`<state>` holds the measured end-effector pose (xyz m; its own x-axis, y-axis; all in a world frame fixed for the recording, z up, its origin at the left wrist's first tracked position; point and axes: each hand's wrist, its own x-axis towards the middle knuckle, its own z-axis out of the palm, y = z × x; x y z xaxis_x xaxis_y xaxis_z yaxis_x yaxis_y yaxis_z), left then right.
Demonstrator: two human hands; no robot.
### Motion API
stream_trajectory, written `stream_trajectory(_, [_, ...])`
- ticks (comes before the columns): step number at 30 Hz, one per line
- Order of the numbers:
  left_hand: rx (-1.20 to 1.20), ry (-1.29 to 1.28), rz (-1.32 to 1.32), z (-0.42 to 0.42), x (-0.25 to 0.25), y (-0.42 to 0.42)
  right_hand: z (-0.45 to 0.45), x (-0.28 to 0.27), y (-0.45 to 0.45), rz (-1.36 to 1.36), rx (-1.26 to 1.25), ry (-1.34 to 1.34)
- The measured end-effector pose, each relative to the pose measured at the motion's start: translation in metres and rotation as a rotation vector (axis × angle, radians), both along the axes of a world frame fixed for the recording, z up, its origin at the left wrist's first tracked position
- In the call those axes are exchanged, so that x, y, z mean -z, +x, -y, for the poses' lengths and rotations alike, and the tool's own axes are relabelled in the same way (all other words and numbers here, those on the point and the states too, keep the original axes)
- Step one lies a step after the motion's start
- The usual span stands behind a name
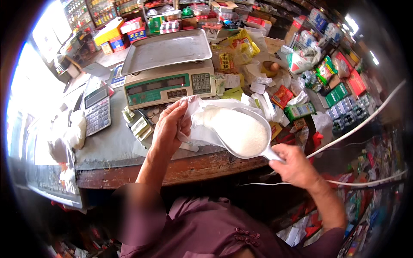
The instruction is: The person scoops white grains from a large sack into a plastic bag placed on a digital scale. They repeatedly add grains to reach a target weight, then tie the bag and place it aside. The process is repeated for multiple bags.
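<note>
My right hand point(295, 164) grips the handle of a white scoop point(268, 151) heaped with a fine white granular substance point(243, 130). The scoop's front end reaches into the mouth of a thin white plastic bag point(201, 133). Pinched between the thumb and fingers of my left hand point(171, 125) is the bag's left edge. Both hands are raised over the front edge of a wooden counter point(206, 164). Just beyond them stands an electronic price scale point(167, 84) with a bare metal pan point(167, 48) on top.
Left on the counter lie a large calculator point(96, 109) and a tied plastic bag point(76, 129). Coins point(153, 114) and folded banknotes point(142, 127) sit before the scale. Packets point(298, 111) and bottles crowd the right side. A white cable point(361, 122) crosses at right.
</note>
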<state>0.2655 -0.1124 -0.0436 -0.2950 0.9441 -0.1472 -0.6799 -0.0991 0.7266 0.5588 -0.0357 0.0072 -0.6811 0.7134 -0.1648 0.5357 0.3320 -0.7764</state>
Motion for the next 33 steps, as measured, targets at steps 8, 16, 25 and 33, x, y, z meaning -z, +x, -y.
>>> stream_trajectory(8, [0.098,0.040,-0.197,-0.011,-0.008,-0.008,-0.011,-0.093,-0.046,0.458,0.096,-0.167])
stream_trajectory(16, [0.209,0.075,-0.276,-0.018,-0.008,-0.018,-0.016,-0.113,-0.086,0.558,-0.096,0.007])
stream_trajectory(25, [0.235,0.027,-0.332,-0.013,-0.007,-0.032,-0.003,-0.144,-0.087,0.664,-0.246,0.394])
stream_trajectory(33, [0.197,0.044,-0.657,-0.020,-0.001,-0.016,0.029,-0.150,-0.039,0.398,0.036,0.269])
